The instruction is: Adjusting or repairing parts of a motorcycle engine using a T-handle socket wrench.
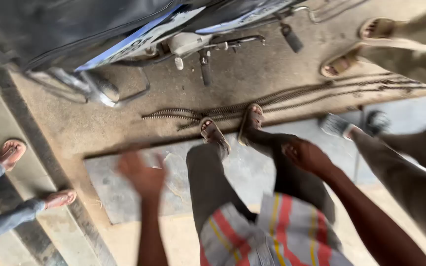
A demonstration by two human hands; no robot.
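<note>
I look down at my own legs in dark trousers and sandals [212, 132], standing on a concrete floor. My left hand [143, 173] hangs blurred in the air to the left of my left leg, fingers apart and holding nothing. My right hand [305, 155] rests on my right thigh, fingers curled loosely, with nothing in it. A striped grey, red and yellow shirt [272, 231] fills the bottom of the view.
A motorcycle [124, 34] with its footrest and kickstand stands ahead. Long ribbed metal bars [282, 101] lie across the floor by my feet. Other people's feet show at left [10, 152], top right [341, 64] and right [336, 125].
</note>
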